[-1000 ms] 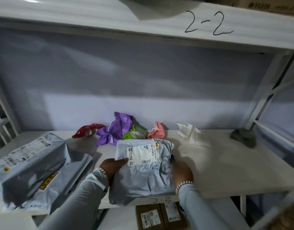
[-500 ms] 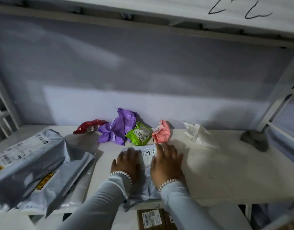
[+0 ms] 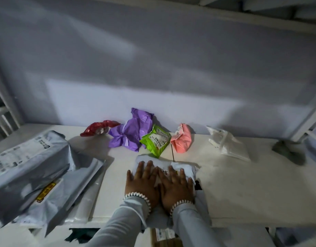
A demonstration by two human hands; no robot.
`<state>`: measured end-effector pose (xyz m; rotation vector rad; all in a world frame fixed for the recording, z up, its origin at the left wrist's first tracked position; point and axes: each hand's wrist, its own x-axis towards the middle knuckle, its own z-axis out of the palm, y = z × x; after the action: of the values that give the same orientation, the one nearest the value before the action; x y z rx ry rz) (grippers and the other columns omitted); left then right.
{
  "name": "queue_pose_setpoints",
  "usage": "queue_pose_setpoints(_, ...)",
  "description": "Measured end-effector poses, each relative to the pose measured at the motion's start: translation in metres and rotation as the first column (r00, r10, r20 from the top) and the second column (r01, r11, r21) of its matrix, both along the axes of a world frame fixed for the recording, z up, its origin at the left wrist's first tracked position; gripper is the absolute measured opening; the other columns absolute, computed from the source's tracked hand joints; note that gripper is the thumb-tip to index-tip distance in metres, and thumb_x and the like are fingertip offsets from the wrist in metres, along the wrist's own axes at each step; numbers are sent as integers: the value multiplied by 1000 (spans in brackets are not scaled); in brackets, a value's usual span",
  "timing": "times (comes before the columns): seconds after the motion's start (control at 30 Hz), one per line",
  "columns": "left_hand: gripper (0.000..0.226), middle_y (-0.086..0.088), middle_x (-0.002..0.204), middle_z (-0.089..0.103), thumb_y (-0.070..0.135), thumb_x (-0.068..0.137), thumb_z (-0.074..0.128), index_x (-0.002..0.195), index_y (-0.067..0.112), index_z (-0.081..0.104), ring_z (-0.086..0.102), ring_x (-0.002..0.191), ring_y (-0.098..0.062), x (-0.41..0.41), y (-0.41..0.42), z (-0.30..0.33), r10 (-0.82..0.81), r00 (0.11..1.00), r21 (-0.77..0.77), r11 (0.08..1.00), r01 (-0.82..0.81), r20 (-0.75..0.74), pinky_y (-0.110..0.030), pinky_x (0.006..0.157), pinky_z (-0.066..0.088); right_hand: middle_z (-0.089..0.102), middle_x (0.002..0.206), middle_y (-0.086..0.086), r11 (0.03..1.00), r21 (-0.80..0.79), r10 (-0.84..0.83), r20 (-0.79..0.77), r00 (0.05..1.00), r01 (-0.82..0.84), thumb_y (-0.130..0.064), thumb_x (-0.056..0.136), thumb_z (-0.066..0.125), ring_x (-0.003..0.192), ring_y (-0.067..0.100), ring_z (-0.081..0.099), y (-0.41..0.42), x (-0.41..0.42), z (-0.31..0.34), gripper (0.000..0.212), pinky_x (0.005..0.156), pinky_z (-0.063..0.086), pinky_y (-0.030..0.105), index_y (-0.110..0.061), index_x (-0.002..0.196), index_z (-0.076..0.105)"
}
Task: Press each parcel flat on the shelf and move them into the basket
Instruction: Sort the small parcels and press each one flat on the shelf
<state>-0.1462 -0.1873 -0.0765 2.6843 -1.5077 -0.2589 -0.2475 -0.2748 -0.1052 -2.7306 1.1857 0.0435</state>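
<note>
Both hands are now flat on the grey parcel [image 3: 185, 168], which lies at the front edge of the shelf [image 3: 242, 184], about midway along it. A second ago the parcel was held up by its sides with the label facing the camera; since then it has been laid down and the palms have come onto it. The left hand [image 3: 142, 184] and right hand [image 3: 176, 186] sit side by side, touching, fingers straight and spread, each grip pressing down rather than curling round anything. The parcel's near end seems to hang over the front edge under the sleeves.

That means the flattening step for this parcel is under way, probably nearly done, since the bag already looks low under the palms. The move to the basket remains, and no basket is in view.

Along the back edge lie a red parcel [image 3: 100, 128], a purple parcel [image 3: 132, 132], a green parcel [image 3: 156, 140], a pink parcel [image 3: 182, 139] and, toward the right end, a white parcel [image 3: 226, 145], all crumpled and untouched. Large grey parcels [image 3: 32, 168] are stacked at the left end.
</note>
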Motion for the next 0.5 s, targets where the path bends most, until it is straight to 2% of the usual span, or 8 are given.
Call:
queue_pose_setpoints(0.1,66,10,159,-16,53,92,25,150,34,0,-13,147,-19,2,0,-1,-1,1000,-19,1000,1,-8,-52,118,3,-5,161,-8,1000,-9,-22,15,1000,23,-60,89,19,146,33,-8,-4,1,3,57,116,-1,53,-54,144,6)
queue_pose_setpoints(0.2,68,13,158,-16,55,90,28,150,36,1,-13,147,-17,6,1,0,-9,999,-34,999,8,-38,-48,119,7,0,161,-10,998,-12,-56,53,997,56,-68,76,9,146,34,-5,-10,0,3,70,117,2,50,-54,144,8)
queue_pose_setpoints(0.37,64,15,159,-10,42,95,27,151,32,-2,-10,147,-12,12,7,-6,52,989,-151,986,-73,-139,-36,115,25,1,161,-5,984,0,-180,78,981,180,-61,87,19,148,24,-1,-25,-2,3,63,119,-1,49,-47,148,11)
queue_pose_setpoints(0.5,58,16,159,-10,34,98,21,151,31,-1,-12,147,-15,16,11,-5,94,972,-170,977,-132,-214,-35,117,22,-1,162,-1,951,-24,-308,21,951,308,-47,95,20,148,24,-7,-21,3,10,58,114,-13,55,-36,151,11)
